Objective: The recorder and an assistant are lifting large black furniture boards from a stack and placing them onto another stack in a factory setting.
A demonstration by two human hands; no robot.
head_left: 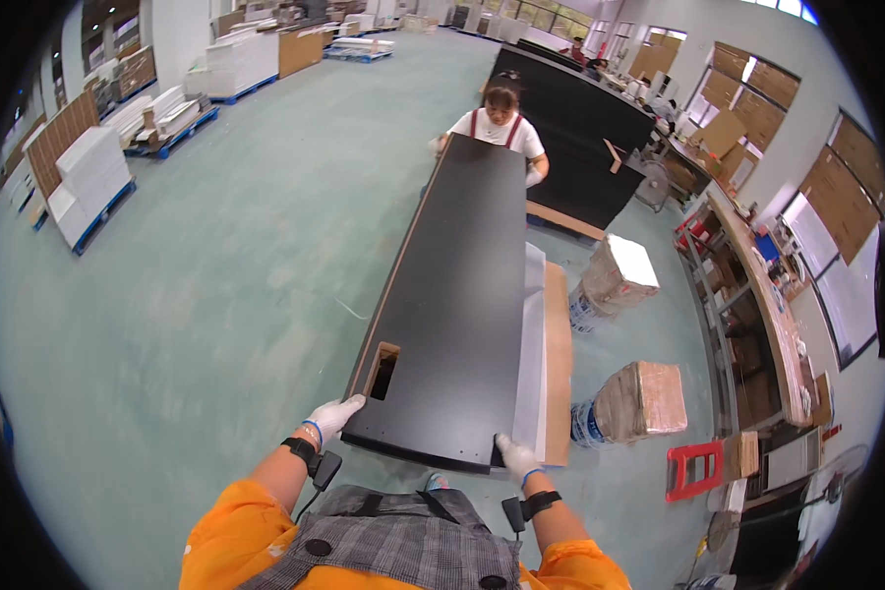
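A long black panel (462, 285) with a small rectangular cut-out near its close left corner stretches away from me, carried level above the floor. My left hand (332, 417), in a white glove, grips the panel's near left corner. My right hand (516, 458), also gloved, grips the near right corner. At the far end a co-worker (501, 126) in a white top holds the other end with both hands.
Under the panel's right side lie a white sheet (533, 344) and a brown board (558, 364). Two wrapped bundles (639, 398) stand to the right, with a red stool (693, 470) and workbenches (757, 295) beyond. Pallets of white boards (93, 182) stand far left.
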